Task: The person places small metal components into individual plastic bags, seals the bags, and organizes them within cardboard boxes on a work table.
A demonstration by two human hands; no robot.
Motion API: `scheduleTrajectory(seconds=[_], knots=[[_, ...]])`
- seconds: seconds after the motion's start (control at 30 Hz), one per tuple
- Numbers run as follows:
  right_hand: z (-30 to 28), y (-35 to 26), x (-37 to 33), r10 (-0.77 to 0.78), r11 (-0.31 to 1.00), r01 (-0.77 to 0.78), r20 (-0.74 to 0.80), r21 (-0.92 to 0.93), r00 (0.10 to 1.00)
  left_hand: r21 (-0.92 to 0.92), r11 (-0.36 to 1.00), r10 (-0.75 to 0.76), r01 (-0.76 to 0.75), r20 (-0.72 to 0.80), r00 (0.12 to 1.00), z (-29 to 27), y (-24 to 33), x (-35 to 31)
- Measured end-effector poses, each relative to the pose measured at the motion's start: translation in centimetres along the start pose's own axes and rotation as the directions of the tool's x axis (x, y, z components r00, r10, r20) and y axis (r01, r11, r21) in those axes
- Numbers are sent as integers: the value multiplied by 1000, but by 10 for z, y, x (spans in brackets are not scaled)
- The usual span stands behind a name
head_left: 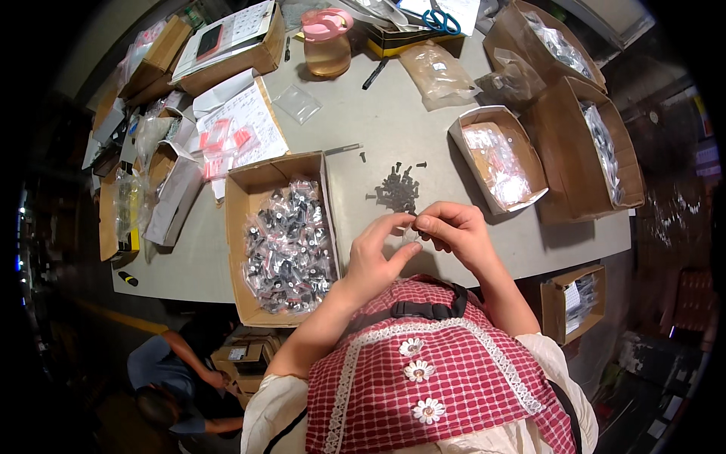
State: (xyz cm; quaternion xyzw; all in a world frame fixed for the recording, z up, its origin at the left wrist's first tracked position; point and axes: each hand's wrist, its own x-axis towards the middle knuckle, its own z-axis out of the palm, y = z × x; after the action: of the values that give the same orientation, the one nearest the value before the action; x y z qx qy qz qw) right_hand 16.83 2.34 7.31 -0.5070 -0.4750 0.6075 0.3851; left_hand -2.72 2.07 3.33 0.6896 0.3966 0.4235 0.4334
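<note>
Carefully, with my left hand (370,253) pinching the small clear bag (411,234) above the near edge of the counter (412,136), and unable to tell whether the right hand (461,228) grips it too, I'd steady its rim beside the dark screws (397,191).

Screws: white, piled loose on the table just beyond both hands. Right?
Wrong colour: the head view shows the screws are black. The rest holds: piled loose on the table, just beyond the left hand and right hand.
</note>
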Motion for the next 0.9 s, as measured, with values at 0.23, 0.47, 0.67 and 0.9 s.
scheduleTrajectory(seconds=[0.23,0.47,0.67,0.9], knots=[[-5,-24,-6,-31,973,69,176,-218,984,-123,989,-88,88,9,996,-3,0,1],[-2,-28,-13,-349,803,384,163,-455,923,-231,966,-113,116,27,993,-1,-3,0],[9,-30,-15,-584,499,604,274,-622,764,-238,952,-166,191,122,978,-2,-3,-1],[-3,-36,-20,-634,568,589,152,-575,759,-485,851,-138,201,164,977,-1,-6,-2]])
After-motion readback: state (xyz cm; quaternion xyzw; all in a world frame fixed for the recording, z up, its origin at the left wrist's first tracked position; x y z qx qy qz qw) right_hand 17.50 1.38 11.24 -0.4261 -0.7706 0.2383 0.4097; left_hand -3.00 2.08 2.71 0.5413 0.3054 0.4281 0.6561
